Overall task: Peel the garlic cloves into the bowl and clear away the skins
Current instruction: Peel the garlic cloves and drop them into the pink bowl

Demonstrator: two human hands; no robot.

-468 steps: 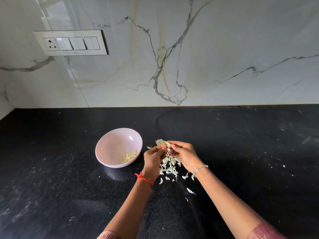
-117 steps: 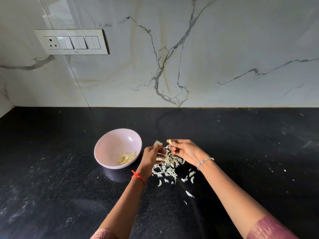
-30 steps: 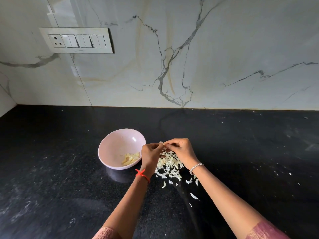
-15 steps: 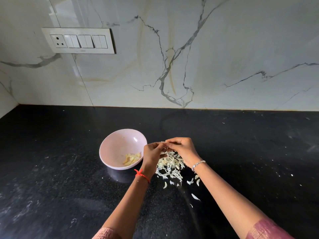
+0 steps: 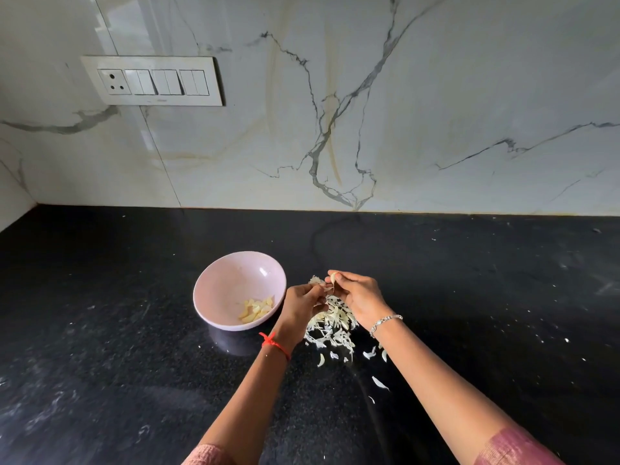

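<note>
A pale pink bowl [image 5: 221,286] stands on the black counter and holds several peeled yellow cloves [image 5: 256,309]. Just right of it my left hand [image 5: 302,305] and my right hand [image 5: 360,297] meet above a heap of white garlic skins [image 5: 330,327]. My right hand pinches a garlic clove [image 5: 333,278] at its fingertips. My left hand's fingers are curled and pinch a strip of skin [image 5: 326,288] coming off that clove. A bit of unpeeled garlic [image 5: 314,280] shows behind my left hand.
The black stone counter [image 5: 469,297] runs wide to both sides, speckled with small skin flakes [image 5: 379,383] near my right forearm. A marble wall with a switch panel [image 5: 152,81] closes the back.
The hands have drawn slightly apart. The clove now shows at my right fingertips with skin stretched to my left hand.
</note>
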